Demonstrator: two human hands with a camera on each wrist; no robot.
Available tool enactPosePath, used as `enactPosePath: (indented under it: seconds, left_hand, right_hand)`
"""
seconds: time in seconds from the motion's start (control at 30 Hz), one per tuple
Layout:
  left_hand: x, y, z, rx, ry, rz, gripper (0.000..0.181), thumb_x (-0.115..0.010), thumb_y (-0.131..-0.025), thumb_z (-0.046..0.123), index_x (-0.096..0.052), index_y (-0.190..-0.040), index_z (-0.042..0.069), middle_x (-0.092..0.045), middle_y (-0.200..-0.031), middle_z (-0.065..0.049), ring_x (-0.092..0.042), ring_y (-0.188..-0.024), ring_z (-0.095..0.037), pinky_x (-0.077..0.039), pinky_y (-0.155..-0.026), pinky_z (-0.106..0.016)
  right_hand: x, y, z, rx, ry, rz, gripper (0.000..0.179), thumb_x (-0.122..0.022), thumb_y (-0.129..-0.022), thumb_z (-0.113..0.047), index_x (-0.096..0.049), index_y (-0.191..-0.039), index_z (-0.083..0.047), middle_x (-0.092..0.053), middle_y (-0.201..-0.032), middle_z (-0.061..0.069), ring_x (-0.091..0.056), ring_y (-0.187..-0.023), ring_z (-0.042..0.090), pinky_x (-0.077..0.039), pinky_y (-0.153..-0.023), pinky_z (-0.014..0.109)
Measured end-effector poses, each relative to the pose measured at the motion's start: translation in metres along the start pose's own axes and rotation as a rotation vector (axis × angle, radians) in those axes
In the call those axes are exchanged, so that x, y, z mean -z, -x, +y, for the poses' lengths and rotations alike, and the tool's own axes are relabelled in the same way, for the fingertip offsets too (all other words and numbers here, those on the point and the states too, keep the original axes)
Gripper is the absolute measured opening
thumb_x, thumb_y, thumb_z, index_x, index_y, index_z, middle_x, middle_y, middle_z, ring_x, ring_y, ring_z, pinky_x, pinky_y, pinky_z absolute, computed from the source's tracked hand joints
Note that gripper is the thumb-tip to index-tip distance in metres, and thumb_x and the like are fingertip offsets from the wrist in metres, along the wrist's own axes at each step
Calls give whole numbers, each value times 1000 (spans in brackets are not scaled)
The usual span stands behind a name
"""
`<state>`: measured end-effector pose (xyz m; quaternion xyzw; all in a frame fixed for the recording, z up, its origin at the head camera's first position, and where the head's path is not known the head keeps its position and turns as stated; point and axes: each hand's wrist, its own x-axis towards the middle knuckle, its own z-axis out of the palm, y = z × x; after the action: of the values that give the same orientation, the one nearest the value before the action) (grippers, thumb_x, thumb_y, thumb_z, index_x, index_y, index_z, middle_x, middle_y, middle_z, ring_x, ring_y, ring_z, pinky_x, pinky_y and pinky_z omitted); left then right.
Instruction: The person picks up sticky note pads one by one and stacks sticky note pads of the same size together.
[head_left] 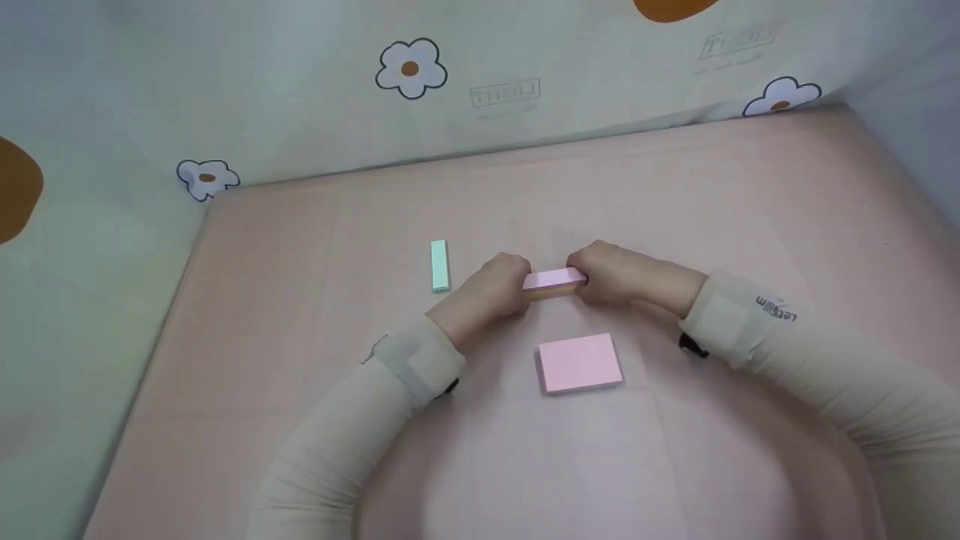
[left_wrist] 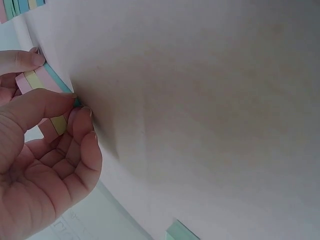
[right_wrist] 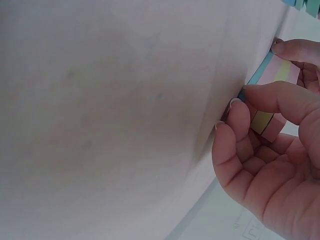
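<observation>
Both hands hold a narrow sticky-note pad [head_left: 553, 279] between them, level and close to the pink table surface. Its layers are pink, yellow, pink and teal, and the pink one faces up. The left hand [head_left: 498, 283] pinches its left end with thumb and curled fingers. At the opposite end, the right hand [head_left: 611, 274] grips it in the same way. Nearer the body lies a wider pink-topped sticky-note pad [head_left: 580, 364]. To the left of the left hand rests a slim mint-green pad [head_left: 439, 266]. The fingers hide both ends of the held pad.
The pink tabletop [head_left: 300, 300] slopes slightly in view and meets a pale curtain [head_left: 300, 90] with flower prints at the back and left. In the left wrist view, the layered edge of the wide pad [left_wrist: 22, 7] shows pink, green, blue and yellow.
</observation>
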<state>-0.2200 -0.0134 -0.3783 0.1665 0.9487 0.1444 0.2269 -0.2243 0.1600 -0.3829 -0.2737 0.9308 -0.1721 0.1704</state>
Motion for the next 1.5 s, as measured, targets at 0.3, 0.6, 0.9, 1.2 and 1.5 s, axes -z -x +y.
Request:
enactPosePath:
  seconds: [0.3,0.6,0.9,1.2,1.5]
  left_hand:
    - [-2,0,0,18,46,6,26,-61,-80,2,-63,-105,1,-64,-96,-10,-54,-74,-18,-48,-70,-29]
    - [-2,3,-6,-17,100,4,28,-60,-81,2,-60,-109,1,-64,-96,-10,-55,-75,-18,-47,-68,-28]
    - [3,18,-24,-42,148,13,44,-58,-83,7,-47,-126,5,-59,-90,-7,-52,-71,-15,-40,-58,-23]
    - [4,27,-28,-67,213,94,35,-54,-85,2,-51,-120,3,-60,-85,-6,-50,-67,-13,-41,-58,-21]
    - [4,24,-16,59,338,76,40,-53,-87,5,-48,-126,2,-61,-87,-8,-54,-68,-13,-42,-57,-20]
  right_hand:
    - [1,-1,1,3,-26,-31,21,-58,-75,3,-63,-95,6,-65,-83,15,-52,-66,20,-43,-61,31]
    - [-1,2,0,-38,-56,-30,30,-58,-76,1,-58,-106,3,-63,-90,15,-52,-72,21,-42,-65,31]
    - [7,15,7,-77,-131,-41,50,-58,-79,-3,-43,-126,4,-55,-75,7,-47,-66,15,-37,-60,26]
    - [12,29,14,-41,-101,-9,41,-45,-76,3,-50,-116,8,-55,-71,3,-47,-66,14,-36,-63,27]
    - [10,25,11,-59,-166,-3,41,-49,-81,4,-46,-122,8,-63,-85,10,-54,-79,20,-43,-74,33]
